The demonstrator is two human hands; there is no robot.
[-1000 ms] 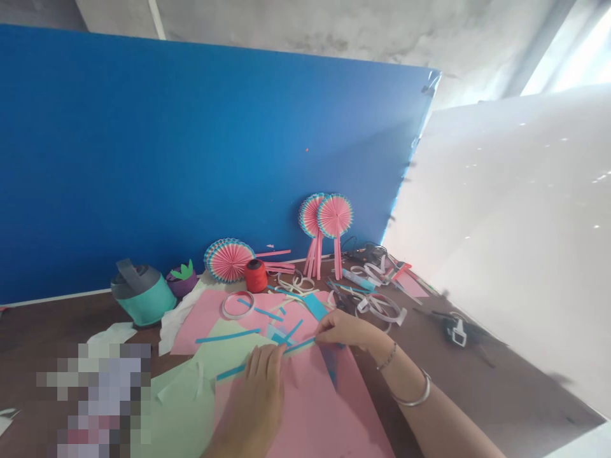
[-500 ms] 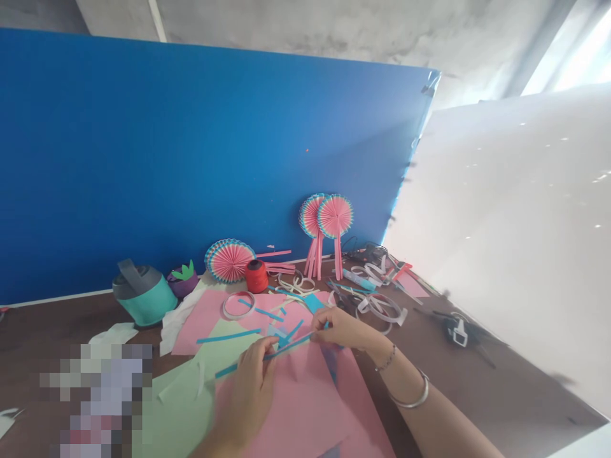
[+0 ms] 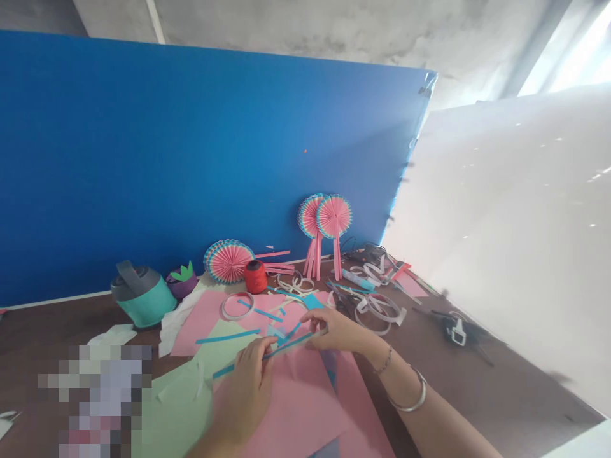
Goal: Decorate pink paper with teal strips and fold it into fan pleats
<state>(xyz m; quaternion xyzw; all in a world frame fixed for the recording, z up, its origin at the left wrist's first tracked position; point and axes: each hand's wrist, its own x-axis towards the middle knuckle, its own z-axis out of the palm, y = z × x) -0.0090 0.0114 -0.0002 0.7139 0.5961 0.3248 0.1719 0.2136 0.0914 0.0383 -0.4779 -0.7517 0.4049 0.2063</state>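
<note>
Both of my hands hold one long thin blue paper strip (image 3: 281, 347) a little above a large pink paper sheet (image 3: 305, 407). My left hand (image 3: 245, 391) pinches the strip near its middle with thumb and fingertips. My right hand (image 3: 334, 331) pinches the strip's right end; a bangle and a thin bracelet sit on that wrist. The strip's left end sticks out over a pale green sheet (image 3: 184, 394).
Loose blue strips and a tape ring (image 3: 237, 305) lie on more pink paper behind. Pink paper fans (image 3: 326, 217) lean on the blue board; a red thread spool (image 3: 255, 277), a teal jug (image 3: 140, 294), scissors and white loops (image 3: 379, 308) clutter the brown table.
My left hand rose from lying flat on the strip to pinching it. Both hands lifted the strip slightly off the pink sheet and shifted a little left.
</note>
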